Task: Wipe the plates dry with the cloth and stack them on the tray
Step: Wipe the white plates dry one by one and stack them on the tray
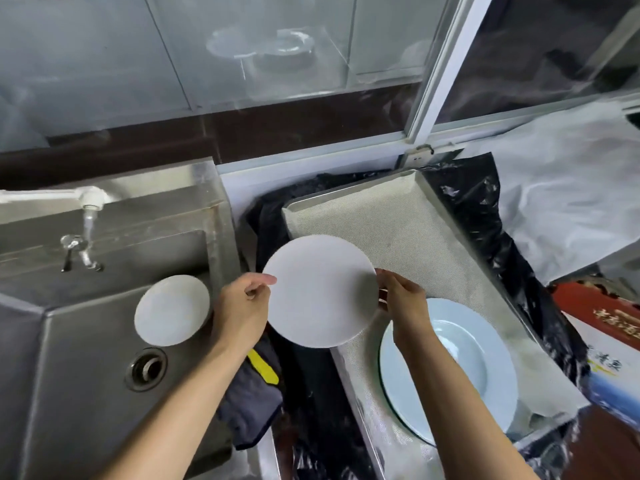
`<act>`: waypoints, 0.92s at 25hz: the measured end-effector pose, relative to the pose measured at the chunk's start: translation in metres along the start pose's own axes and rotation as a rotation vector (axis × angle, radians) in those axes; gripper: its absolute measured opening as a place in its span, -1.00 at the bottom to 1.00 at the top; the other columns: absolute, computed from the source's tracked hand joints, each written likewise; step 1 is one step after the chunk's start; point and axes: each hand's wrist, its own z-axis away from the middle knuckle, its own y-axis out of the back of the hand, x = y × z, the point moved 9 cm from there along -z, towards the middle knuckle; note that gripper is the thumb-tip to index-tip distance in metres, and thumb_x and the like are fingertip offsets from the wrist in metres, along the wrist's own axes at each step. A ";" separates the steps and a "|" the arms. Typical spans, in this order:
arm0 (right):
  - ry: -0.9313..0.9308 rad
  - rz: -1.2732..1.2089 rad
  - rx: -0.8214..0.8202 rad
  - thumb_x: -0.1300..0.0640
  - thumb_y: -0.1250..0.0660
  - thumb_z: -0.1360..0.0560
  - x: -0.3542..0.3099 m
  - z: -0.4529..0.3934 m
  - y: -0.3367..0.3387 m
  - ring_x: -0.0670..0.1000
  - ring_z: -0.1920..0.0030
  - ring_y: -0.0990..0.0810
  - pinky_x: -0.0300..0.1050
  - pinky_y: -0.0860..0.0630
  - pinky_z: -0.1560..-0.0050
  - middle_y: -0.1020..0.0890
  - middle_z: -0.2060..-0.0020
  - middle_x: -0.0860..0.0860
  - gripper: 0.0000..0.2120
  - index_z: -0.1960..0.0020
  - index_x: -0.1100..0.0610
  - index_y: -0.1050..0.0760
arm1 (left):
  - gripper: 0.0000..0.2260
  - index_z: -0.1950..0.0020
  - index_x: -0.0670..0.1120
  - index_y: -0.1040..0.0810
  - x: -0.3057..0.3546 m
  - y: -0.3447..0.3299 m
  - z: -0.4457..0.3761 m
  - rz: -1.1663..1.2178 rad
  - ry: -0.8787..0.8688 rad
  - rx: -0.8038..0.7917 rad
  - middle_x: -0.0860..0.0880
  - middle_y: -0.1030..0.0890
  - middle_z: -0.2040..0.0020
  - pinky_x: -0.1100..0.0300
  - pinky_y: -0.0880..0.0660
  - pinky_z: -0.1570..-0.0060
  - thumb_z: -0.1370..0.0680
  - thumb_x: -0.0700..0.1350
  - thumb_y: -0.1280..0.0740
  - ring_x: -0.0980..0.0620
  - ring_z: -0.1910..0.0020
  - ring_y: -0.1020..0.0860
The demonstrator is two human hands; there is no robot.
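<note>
A round white plate (320,291) is held in the air between the sink and the tray, tilted toward me. My left hand (242,306) pinches its left rim and my right hand (401,299) pinches its right rim. Below my right forearm a pale blue plate (481,355) lies on the metal tray (460,237), which is lined with a beige mesh mat. Another white plate (171,310) leans inside the steel sink (86,393). A dark grey cloth (249,407) with a yellow stripe lies bunched on the edge between sink and tray, under my left forearm.
A tap (88,216) stands at the sink's back left, and a drain (147,368) sits in the basin. Black plastic sheeting (485,220) surrounds the tray. A red and white carton (602,327) stands to the right. Glass panes rise behind.
</note>
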 end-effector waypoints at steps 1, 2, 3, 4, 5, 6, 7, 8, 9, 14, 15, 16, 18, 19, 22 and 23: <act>0.000 0.010 0.023 0.19 -0.33 -0.56 -0.002 -0.016 0.011 0.08 0.19 -0.55 -0.04 -0.50 0.12 -0.60 0.24 0.13 -0.76 0.03 0.39 -0.63 | -0.69 0.12 0.09 -0.70 0.004 -0.019 -0.006 0.043 0.010 -0.011 0.05 -0.70 0.02 -0.18 -0.60 -0.11 -0.59 -0.27 -0.27 -0.05 -0.05 -0.65; 0.003 0.022 0.044 0.19 -0.33 -0.56 -0.005 -0.030 0.021 0.08 0.20 -0.53 -0.01 -0.47 0.11 -0.58 0.26 0.12 -0.74 0.01 0.42 -0.61 | -0.68 0.12 0.06 -0.70 0.006 -0.038 -0.012 0.082 0.033 -0.018 0.02 -0.70 0.01 -0.20 -0.59 -0.14 -0.59 -0.30 -0.26 -0.06 -0.08 -0.65; 0.004 0.034 0.068 0.17 -0.34 -0.56 -0.008 -0.047 0.032 0.07 0.22 -0.53 -0.01 -0.48 0.10 -0.58 0.27 0.10 -0.74 0.02 0.39 -0.63 | -0.68 0.13 0.05 -0.69 0.007 -0.057 -0.020 0.110 0.058 -0.021 0.01 -0.70 -0.01 -0.20 -0.58 -0.17 -0.59 -0.31 -0.25 -0.06 -0.11 -0.64; 0.007 0.047 0.088 0.15 -0.36 -0.56 -0.012 -0.061 0.040 0.06 0.22 -0.54 -0.01 -0.50 0.10 -0.61 0.30 0.06 -0.77 0.07 0.31 -0.68 | -0.67 0.14 0.05 -0.69 0.007 -0.073 -0.029 0.127 0.078 -0.025 0.03 -0.70 -0.02 -0.19 -0.57 -0.18 -0.60 -0.31 -0.25 -0.03 -0.12 -0.64; 0.010 0.061 0.098 0.14 -0.37 -0.56 -0.015 -0.075 0.047 0.04 0.23 -0.54 -0.01 -0.52 0.08 -0.61 0.33 0.00 -0.79 0.14 0.22 -0.71 | -0.66 0.15 0.07 -0.69 0.007 -0.089 -0.038 0.133 0.090 -0.035 0.06 -0.70 -0.03 -0.17 -0.58 -0.18 -0.60 -0.30 -0.25 0.01 -0.12 -0.64; 0.018 0.075 0.103 0.14 -0.37 -0.56 -0.019 -0.090 0.052 0.03 0.24 -0.52 -0.01 -0.51 0.08 -0.59 0.38 -0.05 -0.78 0.21 0.14 -0.69 | -0.65 0.15 0.10 -0.69 0.007 -0.106 -0.048 0.136 0.098 -0.046 0.11 -0.69 -0.03 -0.15 -0.58 -0.18 -0.60 -0.29 -0.25 0.06 -0.12 -0.63; 0.024 0.093 0.106 0.14 -0.36 -0.56 -0.022 -0.103 0.056 0.02 0.26 -0.47 -0.04 -0.49 0.12 -0.54 0.42 -0.09 -0.75 0.28 0.08 -0.64 | -0.64 0.15 0.12 -0.69 0.007 -0.120 -0.057 0.138 0.106 -0.055 0.14 -0.69 -0.01 -0.14 -0.59 -0.18 -0.61 -0.28 -0.25 0.09 -0.11 -0.63; 0.025 0.110 0.112 0.15 -0.35 -0.56 -0.023 -0.116 0.060 0.01 0.29 -0.43 -0.10 -0.45 0.18 -0.50 0.47 -0.13 -0.68 0.36 0.02 -0.59 | -0.64 0.15 0.11 -0.69 0.006 -0.136 -0.067 0.146 0.113 -0.065 0.16 -0.68 0.01 -0.15 -0.59 -0.17 -0.61 -0.29 -0.25 0.11 -0.09 -0.63; 0.022 0.127 0.122 0.16 -0.34 -0.56 -0.023 -0.127 0.064 -0.01 0.32 -0.38 -0.15 -0.39 0.26 -0.45 0.51 -0.16 -0.60 0.45 -0.03 -0.52 | -0.64 0.15 0.10 -0.68 0.005 -0.149 -0.075 0.156 0.120 -0.075 0.16 -0.67 0.03 -0.17 -0.59 -0.17 -0.61 -0.30 -0.24 0.10 -0.08 -0.63; 0.011 0.141 0.186 0.17 -0.32 -0.58 -0.020 -0.169 0.078 -0.03 0.29 -0.47 -0.16 -0.39 0.29 -0.56 0.36 -0.11 -0.78 0.19 -0.02 -0.64 | -0.63 0.09 0.11 -0.67 0.003 -0.199 -0.097 0.155 0.132 -0.152 0.08 -0.62 -0.10 -0.23 -0.55 -0.20 -0.57 -0.33 -0.22 -0.06 -0.20 -0.58; 0.014 0.145 0.194 0.18 -0.31 -0.59 -0.017 -0.175 0.080 -0.01 0.28 -0.47 -0.15 -0.38 0.28 -0.57 0.36 -0.09 -0.78 0.18 0.02 -0.64 | -0.64 0.08 0.10 -0.67 0.002 -0.205 -0.100 0.152 0.136 -0.163 0.04 -0.62 -0.13 -0.23 -0.55 -0.21 -0.56 -0.33 -0.22 -0.07 -0.22 -0.57; 0.014 0.155 0.197 0.19 -0.30 -0.59 -0.014 -0.179 0.080 0.01 0.30 -0.45 -0.14 -0.36 0.28 -0.55 0.40 -0.09 -0.75 0.23 0.05 -0.63 | -0.64 0.07 0.10 -0.67 0.002 -0.209 -0.101 0.150 0.140 -0.172 0.01 -0.61 -0.15 -0.23 -0.54 -0.21 -0.54 -0.34 -0.23 -0.09 -0.22 -0.57; 0.018 0.177 0.199 0.21 -0.27 -0.57 -0.009 -0.185 0.082 0.05 0.32 -0.40 -0.09 -0.32 0.29 -0.50 0.43 -0.05 -0.74 0.26 0.15 -0.61 | -0.65 0.07 0.11 -0.67 0.001 -0.217 -0.102 0.140 0.140 -0.194 -0.01 -0.61 -0.11 -0.20 -0.55 -0.20 -0.52 -0.34 -0.25 -0.10 -0.17 -0.58; 0.024 0.194 0.199 0.22 -0.26 -0.56 -0.008 -0.186 0.083 0.06 0.30 -0.39 -0.05 -0.31 0.26 -0.48 0.39 0.01 -0.78 0.19 0.26 -0.60 | -0.64 0.07 0.13 -0.66 0.001 -0.218 -0.100 0.133 0.137 -0.203 -0.01 -0.60 -0.09 -0.15 -0.57 -0.18 -0.51 -0.33 -0.26 -0.10 -0.15 -0.59; 0.058 0.263 0.198 0.25 -0.25 -0.55 -0.010 -0.182 0.082 0.11 0.21 -0.47 0.05 -0.42 0.16 -0.54 0.25 0.08 -0.83 0.04 0.28 -0.62 | -0.63 0.05 0.18 -0.65 0.003 -0.217 -0.096 0.115 0.128 -0.237 -0.03 -0.61 -0.12 -0.03 -0.56 -0.11 -0.52 -0.31 -0.28 -0.04 -0.11 -0.60; 0.079 0.296 0.199 0.24 -0.26 -0.57 -0.014 -0.177 0.080 0.14 0.14 -0.54 0.05 -0.48 0.07 -0.59 0.20 0.07 -0.83 -0.01 0.19 -0.64 | -0.64 0.05 0.19 -0.65 0.005 -0.216 -0.094 0.101 0.120 -0.255 -0.07 -0.62 -0.13 -0.01 -0.55 -0.05 -0.53 -0.30 -0.27 -0.03 -0.05 -0.60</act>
